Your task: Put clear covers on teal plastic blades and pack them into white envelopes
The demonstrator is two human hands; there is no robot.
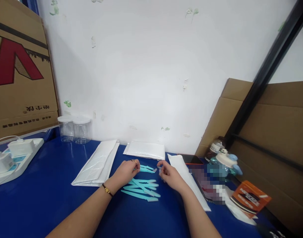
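left grip [128, 170]: hides ends of teal razors [145, 167] | power strip [29, 158]: cut by left edge

Left of the two white-lidded clear jars [82, 133] stands a large printed carton [24, 96], with a white power strip [24, 168] lying in front of the carton, also left of the jars. Well to the jars' right are a red-edged dark phone [192, 160], a labelled brown bottle [215, 147], a bluish pot [223, 160] and an orange box [250, 199], while behind the jars rises a white wall [131, 72].
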